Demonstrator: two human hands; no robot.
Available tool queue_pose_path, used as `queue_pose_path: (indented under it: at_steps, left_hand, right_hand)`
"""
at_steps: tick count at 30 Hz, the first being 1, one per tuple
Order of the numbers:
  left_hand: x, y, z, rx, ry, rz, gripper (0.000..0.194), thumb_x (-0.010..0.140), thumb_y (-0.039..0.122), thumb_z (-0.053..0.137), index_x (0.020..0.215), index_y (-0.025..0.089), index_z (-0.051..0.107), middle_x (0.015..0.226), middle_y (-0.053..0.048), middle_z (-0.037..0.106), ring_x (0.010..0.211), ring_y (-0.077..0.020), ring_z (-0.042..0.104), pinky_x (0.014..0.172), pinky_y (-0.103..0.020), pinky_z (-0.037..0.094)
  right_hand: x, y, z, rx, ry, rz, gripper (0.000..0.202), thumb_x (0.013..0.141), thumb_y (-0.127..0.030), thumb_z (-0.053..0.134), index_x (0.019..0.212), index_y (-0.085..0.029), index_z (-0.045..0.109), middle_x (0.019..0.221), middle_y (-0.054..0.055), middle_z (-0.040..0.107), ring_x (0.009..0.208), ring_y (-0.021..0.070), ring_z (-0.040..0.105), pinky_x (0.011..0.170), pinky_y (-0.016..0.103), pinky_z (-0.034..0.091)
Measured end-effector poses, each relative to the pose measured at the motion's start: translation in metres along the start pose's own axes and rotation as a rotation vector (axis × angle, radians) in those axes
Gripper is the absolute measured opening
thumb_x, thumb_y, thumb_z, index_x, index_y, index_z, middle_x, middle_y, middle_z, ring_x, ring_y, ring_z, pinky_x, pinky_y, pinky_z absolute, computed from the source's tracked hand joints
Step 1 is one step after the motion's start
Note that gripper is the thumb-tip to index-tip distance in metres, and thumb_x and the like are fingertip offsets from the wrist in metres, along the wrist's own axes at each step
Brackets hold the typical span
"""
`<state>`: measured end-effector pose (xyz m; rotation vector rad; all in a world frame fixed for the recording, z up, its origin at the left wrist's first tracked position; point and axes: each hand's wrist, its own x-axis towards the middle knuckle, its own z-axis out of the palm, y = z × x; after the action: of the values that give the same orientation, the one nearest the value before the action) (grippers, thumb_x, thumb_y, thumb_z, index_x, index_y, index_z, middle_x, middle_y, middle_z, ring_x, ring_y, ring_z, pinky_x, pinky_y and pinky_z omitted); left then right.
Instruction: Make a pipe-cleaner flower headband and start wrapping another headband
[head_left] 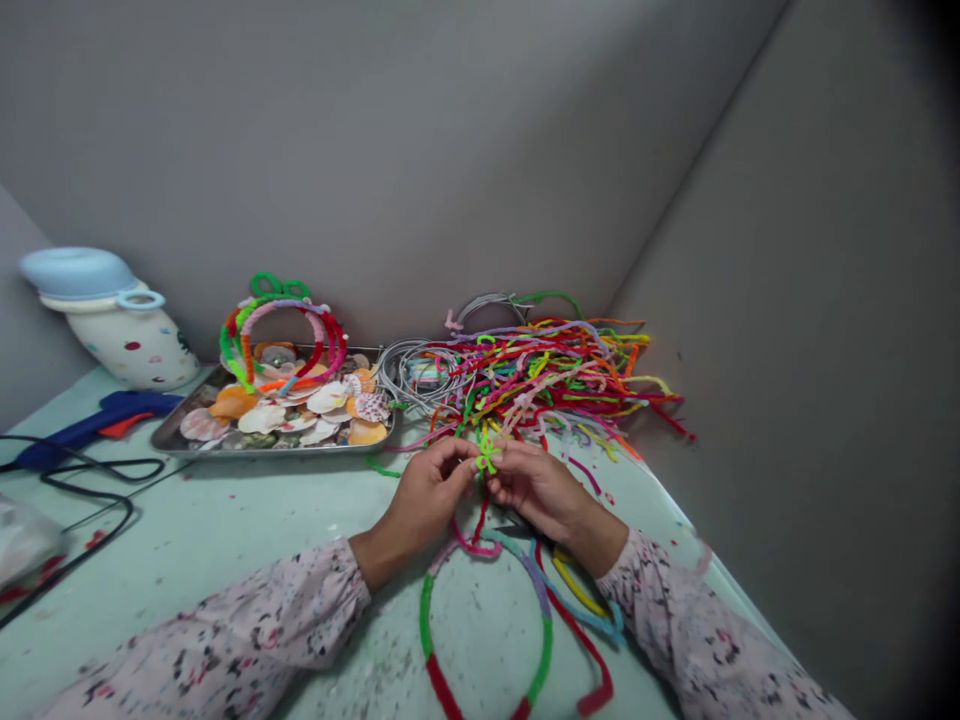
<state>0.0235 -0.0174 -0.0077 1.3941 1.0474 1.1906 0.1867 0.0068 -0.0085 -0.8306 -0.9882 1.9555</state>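
Note:
Between my two hands is a small yellow-green pipe cleaner flower (487, 456) with looped petals. The fingertips of my left hand (439, 485) pinch it from the left. My right hand (544, 490) has its thumb and fingers closed on its right side. A red pipe cleaner (481, 518) hangs down just under the fingers. Below my hands lies a hoop (426, 615) wrapped in pink, green, red, purple and light blue pipe cleaner. Loose red, yellow (579, 583) and light blue pieces lie beside it, near my right wrist. A dark pointed tool is partly hidden under my right hand.
A heap of coloured pipe cleaners (570, 370) lies at the back, beside coiled grey wire (424, 375). A metal tray (277, 453) of seashells holds finished-looking hoops (330, 340). At left are a blue glue gun (97, 425), its black cord and a white bottle (131, 340). Walls stand behind and right.

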Motion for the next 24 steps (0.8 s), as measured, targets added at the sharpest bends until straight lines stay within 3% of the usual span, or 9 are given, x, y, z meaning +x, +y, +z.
queue_pose_path:
  at_steps: [6,10,13,16,20,23,24]
  left_hand:
    - [0.001,0.004,0.000,-0.030,0.019,-0.017,0.020,0.081,0.035,0.059,0.088,0.016,0.064,0.071,0.000,0.059,0.060,-0.0123,0.048,0.057,-0.022,0.036]
    - [0.009,0.002,-0.008,0.147,0.007,-0.064,0.023,0.079,0.038,0.057,0.070,0.016,0.059,0.057,0.003,0.049,0.052,-0.0108,0.039,0.050,-0.022,0.029]
    - [0.015,0.003,-0.019,0.370,-0.159,-0.132,0.027,0.076,0.037,0.057,0.057,0.017,0.056,0.049,0.003,0.047,0.046,-0.0107,0.038,0.047,-0.024,0.025]
    - [0.017,0.013,-0.028,0.564,-0.326,-0.224,0.024,0.072,0.036,0.058,0.057,0.018,0.061,0.045,0.002,0.051,0.042,-0.0117,0.040,0.045,-0.024,0.023]
    - [0.010,0.032,-0.034,0.761,-0.493,-0.164,0.017,0.065,0.035,0.066,0.058,0.020,0.068,0.049,0.001,0.057,0.043,-0.0116,0.042,0.044,-0.024,0.022]
    - [0.002,0.039,-0.032,0.822,-0.651,-0.185,0.024,0.062,0.044,0.070,0.054,0.021,0.068,0.046,0.000,0.057,0.040,-0.0125,0.042,0.043,-0.025,0.022]
    - [-0.001,0.038,-0.031,0.847,-0.652,-0.172,0.024,0.059,0.044,0.072,0.051,0.021,0.067,0.045,0.000,0.055,0.039,-0.0122,0.040,0.044,-0.025,0.021]
  right_hand:
    - [-0.003,-0.014,0.001,-0.041,0.050,-0.050,0.014,0.069,-0.018,0.070,0.080,-0.017,0.061,0.067,-0.003,0.059,0.053,0.0075,0.054,0.049,0.018,0.043]
    - [-0.007,-0.030,-0.004,-0.007,0.071,-0.049,0.018,0.066,-0.015,0.071,0.080,-0.018,0.060,0.070,-0.003,0.061,0.056,0.0095,0.057,0.050,0.021,0.045]
    - [-0.012,-0.039,-0.008,-0.051,-0.014,0.030,0.017,0.067,-0.014,0.070,0.081,-0.017,0.060,0.077,0.000,0.063,0.064,0.0117,0.060,0.055,0.023,0.047]
    - [-0.014,-0.044,-0.013,-0.077,-0.039,0.086,0.020,0.067,-0.014,0.070,0.084,-0.016,0.061,0.082,0.002,0.064,0.068,0.0127,0.061,0.059,0.025,0.049]
    - [-0.014,-0.050,-0.022,-0.037,0.010,0.048,0.020,0.067,-0.012,0.070,0.084,-0.018,0.060,0.080,0.000,0.063,0.072,0.0141,0.063,0.061,0.024,0.049]
    - [-0.016,-0.056,-0.027,-0.018,0.019,0.020,0.018,0.068,-0.011,0.070,0.082,-0.018,0.062,0.076,-0.001,0.063,0.070,0.0136,0.062,0.061,0.024,0.048]
    - [-0.017,-0.058,-0.027,-0.013,0.022,0.018,0.017,0.069,-0.011,0.070,0.083,-0.018,0.062,0.076,-0.001,0.063,0.069,0.0131,0.062,0.060,0.024,0.048]
